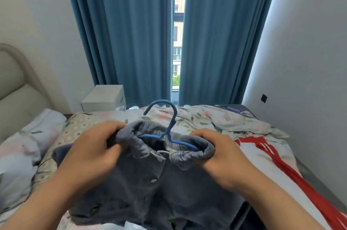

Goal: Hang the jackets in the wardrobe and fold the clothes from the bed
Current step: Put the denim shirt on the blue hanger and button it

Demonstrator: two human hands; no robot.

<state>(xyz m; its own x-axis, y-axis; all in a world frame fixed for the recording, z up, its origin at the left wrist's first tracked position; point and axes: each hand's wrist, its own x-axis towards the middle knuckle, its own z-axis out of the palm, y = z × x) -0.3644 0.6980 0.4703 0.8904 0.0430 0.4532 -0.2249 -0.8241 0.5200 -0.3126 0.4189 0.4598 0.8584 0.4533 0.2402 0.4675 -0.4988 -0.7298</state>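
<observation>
Two bare forearms reach in from the bottom edge over a blue denim jacket (150, 192) that lies front-up on the bed (277, 158), its buttoned placket toward the camera and its collar toward the window. The left hand (93, 147) grips the bunched collar and shoulder on its side, fingers curled round the fabric; the right hand (221, 152) clutches the opposite shoulder the same way, its fingers tucked under the rolled denim. A blue hanger (170, 122) sits inside the neck of the jacket, its arms running into the shoulders between the two hands and its hook standing up above the collar. The jacket rests on a rumpled floral duvet (206, 119). Just to the right of it lies a white garment with red stripes (262, 156), spread along the edge of the mattress. A pale pillow (24, 135) lies at left below a padded cream headboard (13, 79). Beyond the bed stand a white bedside cabinet (105, 99) and full-length teal curtains (131, 32), parted by a narrow gap that shows buildings outside. A dark wall socket (264, 98) is set in the right-hand wall.
</observation>
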